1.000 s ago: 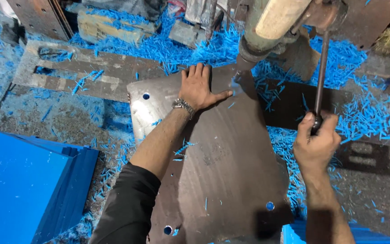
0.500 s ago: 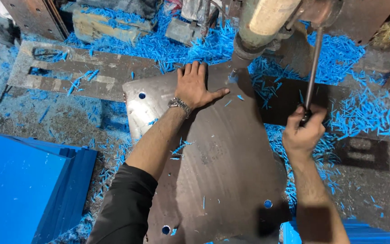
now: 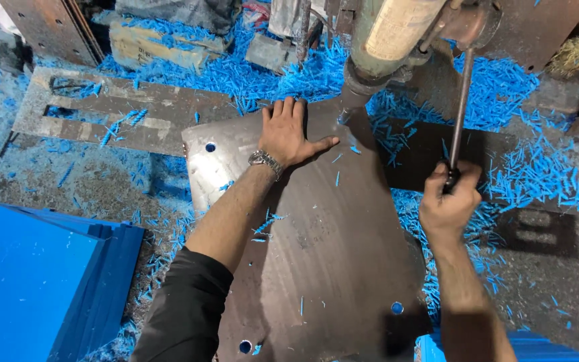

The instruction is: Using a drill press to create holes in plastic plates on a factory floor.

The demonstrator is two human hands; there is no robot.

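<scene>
- Right hand (image 3: 449,201) is wrapping shut around the lower end of the feed lever (image 3: 461,107); fingers curled tight on the knob, which is hidden inside the fist.
- Lever is running long and thin, almost upright in view, rising up and slightly right from the fist to the drill head (image 3: 397,33) above it.
- Left hand (image 3: 289,134) is lying flat, fingers spread and pointing up-frame, thumb out to the right, palm pressing on the metal plate (image 3: 330,255); nothing clamped in it.
- Plate is sitting under the left palm and stretching down-frame from it, long axis roughly top to bottom, wider end toward the wearer; drilled holes showing blue near its upper left and lower corners.
- Spindle (image 3: 356,100) is coming down just right of the left thumb, meeting the plate's top edge; the bit tip is too dark to make out.
- Wristwatch (image 3: 264,161) is sitting just below the left hand.
- Blue shavings (image 3: 531,174) are lying thick right of the right fist and above the left hand.
- Blue sheet stack (image 3: 28,281) is cut off at the left edge, well apart from both hands.
- Plate's bottom edge and both arms are cut off by the frame.
- Versus a second ago: right fist and lever have been rising, with the fist higher up-frame; left hand is staying put on the plate.
</scene>
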